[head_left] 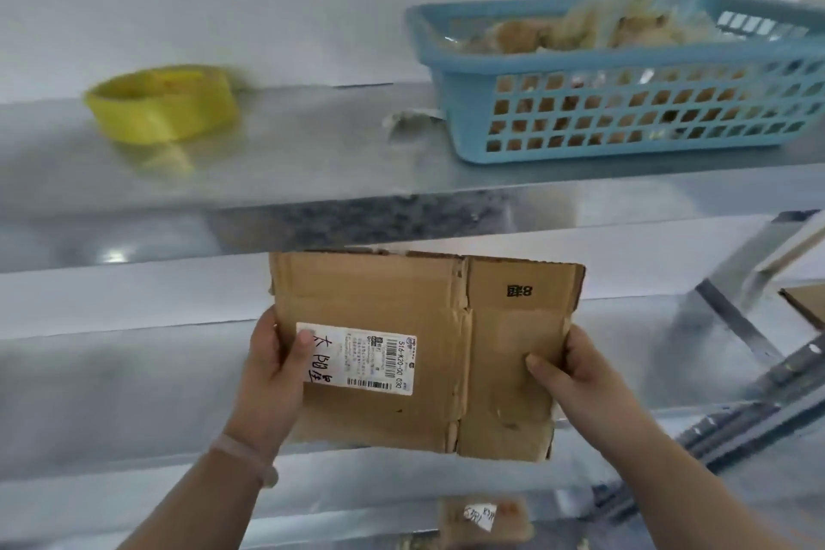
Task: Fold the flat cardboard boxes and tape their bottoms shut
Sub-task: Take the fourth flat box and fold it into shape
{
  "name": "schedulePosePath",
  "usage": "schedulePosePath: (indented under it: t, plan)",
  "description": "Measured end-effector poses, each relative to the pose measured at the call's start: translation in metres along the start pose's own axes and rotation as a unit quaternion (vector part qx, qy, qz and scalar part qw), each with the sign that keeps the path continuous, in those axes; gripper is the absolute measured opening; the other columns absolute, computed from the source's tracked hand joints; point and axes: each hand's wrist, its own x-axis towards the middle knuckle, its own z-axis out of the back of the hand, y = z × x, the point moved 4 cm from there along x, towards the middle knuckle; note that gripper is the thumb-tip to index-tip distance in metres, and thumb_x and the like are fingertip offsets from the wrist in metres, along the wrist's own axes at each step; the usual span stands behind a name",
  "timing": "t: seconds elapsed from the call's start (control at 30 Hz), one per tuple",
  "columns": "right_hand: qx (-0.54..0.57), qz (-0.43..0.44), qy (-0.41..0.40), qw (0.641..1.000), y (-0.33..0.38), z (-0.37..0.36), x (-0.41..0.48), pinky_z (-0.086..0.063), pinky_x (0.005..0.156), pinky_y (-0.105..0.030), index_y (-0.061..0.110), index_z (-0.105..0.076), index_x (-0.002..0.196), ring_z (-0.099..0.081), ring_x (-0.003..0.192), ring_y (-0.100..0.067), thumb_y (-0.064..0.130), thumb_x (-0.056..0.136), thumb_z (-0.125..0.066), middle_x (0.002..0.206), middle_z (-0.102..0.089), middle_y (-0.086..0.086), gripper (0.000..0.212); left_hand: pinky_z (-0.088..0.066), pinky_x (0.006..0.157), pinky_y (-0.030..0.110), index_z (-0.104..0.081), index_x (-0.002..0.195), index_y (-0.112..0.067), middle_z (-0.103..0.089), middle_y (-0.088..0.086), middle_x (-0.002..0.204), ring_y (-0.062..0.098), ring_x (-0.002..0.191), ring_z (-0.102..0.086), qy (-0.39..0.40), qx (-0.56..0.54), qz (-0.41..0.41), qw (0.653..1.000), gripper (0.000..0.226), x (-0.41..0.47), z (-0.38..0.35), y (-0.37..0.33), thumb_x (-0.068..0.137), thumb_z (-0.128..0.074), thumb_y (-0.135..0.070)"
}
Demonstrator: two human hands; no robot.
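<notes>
At the far left, on the upper metal shelf point(312, 156), a yellow roll of tape point(163, 121) lies flat, well apart from everything else up there. Below the front lip of that shelf, the left hand point(272, 375) grips the left edge of the flat cardboard box point(424, 304): the thumb is laid across the front face, its tip on the left end of a white shipping label point(370, 364), while the fingers curl out of sight behind the board. A pale bracelet point(243, 458) sits on that wrist. The box is held up in the air in front of the lower shelves, still flattened, its printed face toward the camera and its creases running up and down. The label carries barcodes and handwritten black characters, and a black mark is printed on the upper flap of the narrower right panel. The right hand point(576, 375) holds the opposite edge in the same manner, with the thumb pressed on the front of the narrow panel and the fingers wrapped behind. Lower down, between the two forearms, a small brown piece with a white label point(484, 516) shows, blurred — possibly another carton. On the upper shelf to the right stands a blue plastic basket point(464, 121) with a perforated wall, filled with crumpled brownish and clear scraps, and a scrap of clear material point(408, 121) lies just beside its left corner. At the right edge, a corner of cardboard point(808, 304) pokes into view behind the shelf's frame.
</notes>
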Motion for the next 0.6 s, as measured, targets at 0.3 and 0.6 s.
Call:
schedulePosePath:
  t: [0.3,0.6]
  plan:
    - [-0.195,0.091,0.068,0.974,0.027,-0.135,0.026,-0.046,0.090,-0.025,0.038,-0.047,0.132,-0.056,0.105,-0.001,0.042,0.090,-0.064,0.119,-0.057,0.015,0.045,-0.053,0.078,0.010,-0.048,0.127,-0.036,-0.063,-0.031,0.104,-0.006,0.104,-0.059,0.030,0.075,0.006,0.997,0.031,0.009,0.098,0.024,0.101,-0.046,-0.019]
    - [0.124,0.123,0.099,0.980,0.049,-0.169,0.013,-0.046,0.104,-0.037,0.033,-0.036,0.146,-0.049,0.132,-0.010,0.019,0.092,-0.050,0.142,-0.052,0.015,0.058,-0.057,0.091,0.040,-0.040,0.142,-0.029,-0.047,-0.008,0.137,0.010,0.125,-0.051,0.044,0.096,-0.036,0.994,0.060,0.002,0.127,0.047,0.088,-0.065,-0.034]
